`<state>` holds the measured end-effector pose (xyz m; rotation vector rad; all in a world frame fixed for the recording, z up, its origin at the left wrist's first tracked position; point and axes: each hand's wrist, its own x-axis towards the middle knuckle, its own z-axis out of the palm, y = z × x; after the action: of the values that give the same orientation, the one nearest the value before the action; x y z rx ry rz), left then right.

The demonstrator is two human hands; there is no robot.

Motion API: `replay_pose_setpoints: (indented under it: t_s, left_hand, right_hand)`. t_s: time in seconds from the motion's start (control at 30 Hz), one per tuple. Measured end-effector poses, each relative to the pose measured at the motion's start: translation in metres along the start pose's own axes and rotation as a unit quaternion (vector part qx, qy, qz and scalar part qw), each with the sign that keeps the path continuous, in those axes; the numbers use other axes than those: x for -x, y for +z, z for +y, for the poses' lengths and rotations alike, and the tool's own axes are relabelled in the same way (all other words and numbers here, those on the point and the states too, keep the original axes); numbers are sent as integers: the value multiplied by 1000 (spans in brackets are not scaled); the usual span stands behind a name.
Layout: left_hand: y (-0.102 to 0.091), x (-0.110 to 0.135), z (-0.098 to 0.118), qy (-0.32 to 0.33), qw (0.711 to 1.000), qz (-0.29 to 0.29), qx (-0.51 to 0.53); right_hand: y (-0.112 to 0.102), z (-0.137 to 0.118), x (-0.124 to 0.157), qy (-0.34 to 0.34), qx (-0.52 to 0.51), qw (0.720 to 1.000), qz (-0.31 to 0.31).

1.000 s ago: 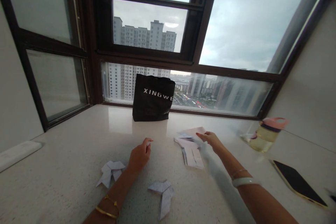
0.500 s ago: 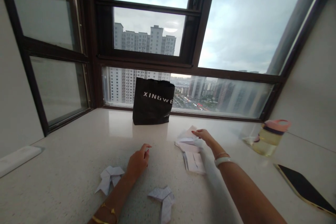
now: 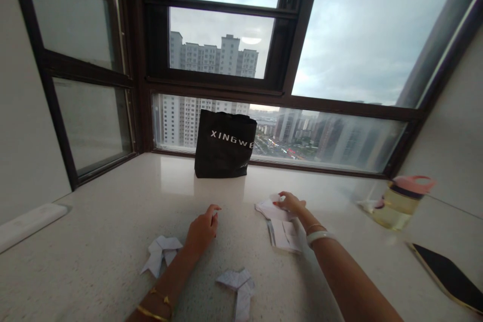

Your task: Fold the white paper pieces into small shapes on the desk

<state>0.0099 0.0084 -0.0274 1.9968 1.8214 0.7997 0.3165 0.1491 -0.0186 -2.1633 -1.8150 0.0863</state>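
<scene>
My right hand (image 3: 290, 202) is at the far end of a small stack of folded white papers (image 3: 286, 235), with its fingertips pinched on a piece of folded paper (image 3: 268, 208) at the top. My left hand (image 3: 204, 226) hovers over the counter left of the stack, its index finger and thumb a little apart and nothing visible between them. Its other fingers are curled and partly hidden. Below my left wrist lies a folded paper piece (image 3: 154, 256), partly covered by the forearm. Another folded paper piece (image 3: 239, 287) lies nearer to me, between my arms.
A black bag (image 3: 225, 156) with white letters stands by the window. On the right are a bottle (image 3: 396, 206) with a pink lid and a dark flat device (image 3: 443, 271). A long white object (image 3: 33, 224) lies at the left on the speckled white counter (image 3: 101, 221).
My right hand has come slightly nearer to me, down over the stack, with the paper at its fingertips. My left hand stays almost in place. The view has shifted a little.
</scene>
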Motion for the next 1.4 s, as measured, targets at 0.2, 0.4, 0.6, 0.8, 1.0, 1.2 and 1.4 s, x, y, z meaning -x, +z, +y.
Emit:
replay_pose_setpoints:
  t_s: [0.2,0.4,0.6,0.8,1.0,1.2,1.4]
  left_hand:
    - [-1,0,1,-9,1000,6,-1]
    - [-1,2,1,-13,1000,16,2]
    - [-13,6,6,-7,997,43,-67]
    - [-61,19,-10,-77,969,-58,-226]
    - [-109,37,-49,-146,955,-134,-222]
    - [-105,39,-61,-120,960,-170,-187]
    - [-75,24,-50,-54,989,-115,-78]
  right_hand:
    - [-11,-7,16,15,4,999,45]
    - [-33,-44,46,4,-98,993,66]
    - [-16,-89,134,-312,-159,908,-230]
    - [-16,-107,177,-401,-53,839,-365]
    - [-2,-112,166,-294,-285,851,-329]
    - [7,-123,166,-216,-447,818,-290]
    - [5,-124,167,-204,-551,770,-249]
